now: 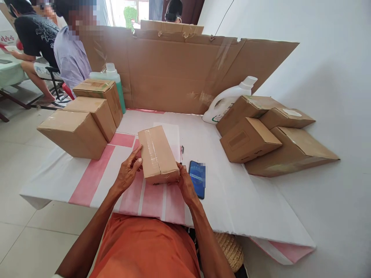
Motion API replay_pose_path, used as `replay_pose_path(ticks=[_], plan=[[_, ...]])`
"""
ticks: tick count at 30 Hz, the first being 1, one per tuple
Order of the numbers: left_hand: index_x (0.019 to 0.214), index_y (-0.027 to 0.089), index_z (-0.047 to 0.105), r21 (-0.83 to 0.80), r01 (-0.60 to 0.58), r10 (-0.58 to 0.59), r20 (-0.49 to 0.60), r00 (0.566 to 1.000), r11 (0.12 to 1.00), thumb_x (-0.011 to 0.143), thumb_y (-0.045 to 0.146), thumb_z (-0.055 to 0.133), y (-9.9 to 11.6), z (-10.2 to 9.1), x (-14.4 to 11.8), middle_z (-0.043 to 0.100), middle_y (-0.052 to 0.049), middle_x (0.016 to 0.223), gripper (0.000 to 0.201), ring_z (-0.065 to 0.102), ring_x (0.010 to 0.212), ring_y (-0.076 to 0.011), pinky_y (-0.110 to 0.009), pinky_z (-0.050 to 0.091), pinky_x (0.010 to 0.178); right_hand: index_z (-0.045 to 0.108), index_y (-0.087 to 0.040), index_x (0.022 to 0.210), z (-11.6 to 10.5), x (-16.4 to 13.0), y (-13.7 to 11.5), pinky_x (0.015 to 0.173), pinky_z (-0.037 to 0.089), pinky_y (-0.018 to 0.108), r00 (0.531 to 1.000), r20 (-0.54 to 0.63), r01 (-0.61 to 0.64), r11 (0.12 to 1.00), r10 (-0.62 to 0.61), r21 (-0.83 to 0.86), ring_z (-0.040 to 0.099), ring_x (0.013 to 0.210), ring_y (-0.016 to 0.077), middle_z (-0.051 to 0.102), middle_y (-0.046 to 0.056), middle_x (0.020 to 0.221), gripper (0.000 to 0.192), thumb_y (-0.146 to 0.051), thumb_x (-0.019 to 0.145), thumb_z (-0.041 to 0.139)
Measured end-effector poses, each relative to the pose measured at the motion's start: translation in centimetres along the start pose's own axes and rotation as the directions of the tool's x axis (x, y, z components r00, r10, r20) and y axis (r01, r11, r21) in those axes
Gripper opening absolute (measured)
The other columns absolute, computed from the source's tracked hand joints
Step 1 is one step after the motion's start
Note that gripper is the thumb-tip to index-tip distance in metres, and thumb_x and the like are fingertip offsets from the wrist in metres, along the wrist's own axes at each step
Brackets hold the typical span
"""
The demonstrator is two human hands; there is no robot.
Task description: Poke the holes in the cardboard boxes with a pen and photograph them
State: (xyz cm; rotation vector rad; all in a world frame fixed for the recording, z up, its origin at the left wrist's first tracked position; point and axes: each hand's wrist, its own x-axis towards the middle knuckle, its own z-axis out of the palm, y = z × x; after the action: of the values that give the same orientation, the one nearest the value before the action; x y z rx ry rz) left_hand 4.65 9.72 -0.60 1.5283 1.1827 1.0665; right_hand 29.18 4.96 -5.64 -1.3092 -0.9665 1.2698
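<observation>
The person in the orange shirt holds a taped cardboard box [157, 154] between both hands at the near middle of the white and pink table [232, 200]. The left hand [128, 173] presses its fingers against the box's left side; the right hand [185, 185] grips the near right corner. The box rests on the table. A phone [197, 179] lies just beside the right hand, with a pen [182, 153] next to the box. Three boxes [87, 116] stand stacked at the left, four more boxes [269, 133] at the right. A green bottle [114, 79] and a white jug [228, 98] stand against a cardboard screen [179, 69].
</observation>
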Motion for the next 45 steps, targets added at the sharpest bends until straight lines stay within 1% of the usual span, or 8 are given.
replay_pose_path(ticks=[9,18,27,31,35,38,41,45], plan=[[0.158,0.019,0.059,0.040,-0.166,0.168,-0.066,0.984,0.985,0.107,0.079,0.034,2.9,-0.5,-0.2,0.072,-0.007,0.099,0.082,0.066,0.086,-0.0218,-0.038,0.060,0.081,0.068,-0.018,0.097,-0.7,-2.9,-7.6,0.043,0.052,0.030,0.993,0.085,0.096,0.982,-0.083,-0.164,0.068,0.049,0.0207,0.072,0.006,0.065,0.081,-0.095,0.094,0.044],[0.135,0.024,0.075,0.086,-0.227,0.224,0.035,0.974,0.970,0.103,0.087,0.021,2.2,0.8,0.0,0.071,-0.014,0.123,0.089,0.065,0.116,-0.0315,-0.046,0.056,0.100,0.070,-0.018,0.091,0.2,-3.7,-7.8,0.045,0.048,0.028,0.990,0.139,0.072,0.966,-0.038,-0.249,0.070,0.052,0.0203,0.075,0.008,0.068,0.079,-0.093,0.095,0.045],[0.164,0.021,0.040,0.083,-0.096,0.115,-0.269,0.956,0.992,0.087,0.078,0.075,3.7,3.0,-0.2,0.046,-0.022,0.167,0.102,0.042,0.158,-0.0414,-0.061,0.030,0.132,0.073,-0.023,0.096,2.5,-2.7,-9.1,0.058,0.054,0.032,0.911,0.410,0.190,0.930,-0.047,-0.315,0.075,0.069,0.0216,0.080,0.006,0.088,0.045,-0.067,0.099,0.065],[0.169,0.022,0.036,0.050,-0.084,0.092,-0.184,0.979,0.995,0.086,0.065,0.080,3.8,1.4,0.4,0.042,-0.021,0.171,0.103,0.039,0.162,-0.0408,-0.060,0.028,0.135,0.075,-0.023,0.086,0.4,-0.9,-11.8,0.058,0.054,0.034,0.973,0.106,0.227,0.916,-0.203,-0.329,0.071,0.066,0.0225,0.077,0.005,0.078,0.047,-0.069,0.092,0.072],[0.174,0.025,0.030,0.049,-0.089,0.091,-0.046,0.995,0.995,0.087,0.064,0.078,4.0,-0.8,0.3,0.034,-0.019,0.178,0.107,0.030,0.167,-0.0409,-0.060,0.024,0.137,0.075,-0.022,0.117,-1.2,2.2,-13.5,0.087,0.061,0.046,0.854,-0.262,0.319,0.849,-0.450,-0.421,0.073,0.111,0.0331,0.079,0.015,0.121,0.062,-0.076,0.085,0.076],[0.178,0.025,0.021,0.029,-0.085,0.084,0.057,0.995,0.996,0.091,0.064,0.075,4.3,-1.8,-0.1,0.030,-0.017,0.182,0.109,0.021,0.172,-0.0388,-0.058,0.017,0.140,0.068,-0.025,0.144,-0.5,3.9,-12.9,0.116,0.052,0.057,0.937,-0.065,0.315,0.908,-0.345,-0.277,0.060,0.144,0.0379,0.067,0.016,0.155,0.082,-0.080,0.083,0.076],[0.180,0.029,0.009,-0.052,-0.065,0.071,0.109,0.991,0.997,0.093,0.063,0.075,4.6,-1.9,-0.2,0.025,-0.015,0.185,0.114,0.024,0.172,-0.0372,-0.057,0.022,0.139,0.067,-0.030,0.149,0.9,3.7,-11.3,0.121,0.050,0.058,0.960,0.173,0.227,0.974,-0.220,-0.021,0.058,0.148,0.0367,0.068,0.008,0.155,0.067,-0.071,0.098,0.060],[0.178,0.031,0.023,-0.055,-0.086,0.091,0.098,0.991,0.995,0.097,0.064,0.072,4.9,-1.5,0.2,0.031,-0.013,0.184,0.101,0.031,0.170,-0.0358,-0.054,0.032,0.137,0.060,-0.031,0.153,2.1,0.0,-9.0,0.118,0.053,0.054,0.971,0.045,0.230,0.967,-0.236,0.106,0.060,0.144,0.0351,0.067,0.006,0.153,0.057,-0.054,0.103,0.049]])
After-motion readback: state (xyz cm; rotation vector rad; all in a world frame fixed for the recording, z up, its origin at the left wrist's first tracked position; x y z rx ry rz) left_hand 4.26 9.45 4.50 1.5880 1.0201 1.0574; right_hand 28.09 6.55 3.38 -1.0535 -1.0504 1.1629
